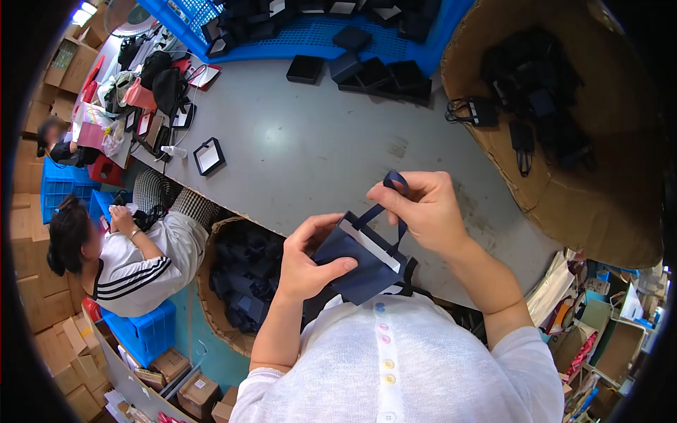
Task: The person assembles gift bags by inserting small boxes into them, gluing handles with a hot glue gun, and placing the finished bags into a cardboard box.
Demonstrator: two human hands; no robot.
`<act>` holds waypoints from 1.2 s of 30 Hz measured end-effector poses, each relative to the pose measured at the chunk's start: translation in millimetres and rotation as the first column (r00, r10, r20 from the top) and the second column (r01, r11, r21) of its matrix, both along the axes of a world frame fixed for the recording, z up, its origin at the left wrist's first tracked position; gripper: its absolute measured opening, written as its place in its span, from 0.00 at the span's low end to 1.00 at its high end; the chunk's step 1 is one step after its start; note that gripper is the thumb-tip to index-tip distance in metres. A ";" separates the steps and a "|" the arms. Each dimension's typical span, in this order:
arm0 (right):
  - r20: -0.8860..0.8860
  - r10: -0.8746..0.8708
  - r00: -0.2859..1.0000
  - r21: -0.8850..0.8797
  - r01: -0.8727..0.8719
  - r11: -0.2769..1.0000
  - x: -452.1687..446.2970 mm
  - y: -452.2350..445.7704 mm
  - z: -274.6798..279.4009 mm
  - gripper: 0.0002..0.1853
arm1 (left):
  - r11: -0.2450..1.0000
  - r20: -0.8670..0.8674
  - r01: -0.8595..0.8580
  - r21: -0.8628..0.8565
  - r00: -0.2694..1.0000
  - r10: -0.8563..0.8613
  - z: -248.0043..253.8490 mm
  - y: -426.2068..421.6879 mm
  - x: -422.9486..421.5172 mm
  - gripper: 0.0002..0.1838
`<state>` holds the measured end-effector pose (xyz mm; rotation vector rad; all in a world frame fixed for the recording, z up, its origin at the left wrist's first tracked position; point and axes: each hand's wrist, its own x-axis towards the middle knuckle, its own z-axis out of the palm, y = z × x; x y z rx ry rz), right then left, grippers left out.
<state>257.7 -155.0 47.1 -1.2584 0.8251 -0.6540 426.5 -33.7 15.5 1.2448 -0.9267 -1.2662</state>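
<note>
A small dark blue box with a white inner edge (361, 262) is tilted in front of my chest. My left hand (310, 261) holds it by its left side, thumb across the front face. Above its right side, my right hand (425, 208) pinches a dark blue ribbon loop (395, 185) between thumb and fingers. The ribbon runs down from my fingers to the white edge of the box.
Dark boxes (305, 69) lie by a blue crate (317, 44) at the grey table's (282, 148) far edge. An open white-lined box (208, 156) sits left. Cardboard bins stand right (564, 204) and lower left (204, 282). A co-worker (141, 268) sits left.
</note>
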 end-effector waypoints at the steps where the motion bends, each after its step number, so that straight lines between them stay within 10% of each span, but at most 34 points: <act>1: -0.019 -0.018 1.000 -0.041 0.017 0.999 -1.7 0.7 3.4 0.06 | 1.000 -0.010 -0.016 0.014 1.000 0.017 -0.8 0.3 -0.1 0.32; 18: 0.101 -0.118 0.988 0.307 0.082 0.948 -18.7 -32.1 4.8 0.11 | 0.999 -0.054 -0.025 -0.036 0.998 0.023 -17.2 8.0 8.1 0.33; 20: -0.120 -0.360 0.925 -0.269 0.319 0.909 -14.4 -35.5 -15.8 0.10 | 0.998 -0.065 -0.046 -0.036 0.997 0.043 -20.9 7.8 12.0 0.32; 21: -0.118 -0.352 0.929 -0.272 0.310 0.911 -13.8 -33.9 -17.2 0.10 | 0.996 -0.065 -0.089 -0.024 0.994 0.087 -22.3 7.4 13.8 0.32; 28: -0.540 0.265 0.799 -0.039 -0.338 0.940 9.4 -4.7 -13.8 0.21 | 0.988 0.126 -0.154 -0.022 0.980 0.156 -27.9 -3.2 15.7 0.30; 33: -0.072 0.310 0.948 0.070 -0.305 0.950 13.0 -19.0 -73.0 0.32 | 0.926 -0.019 -0.374 0.041 0.927 0.375 -63.3 -15.7 25.8 0.28; 36: 0.093 -0.077 0.993 0.290 0.047 0.956 20.7 -13.0 -100.1 0.49 | 0.839 -0.158 -0.540 0.067 0.825 0.543 -89.6 -40.8 20.7 0.26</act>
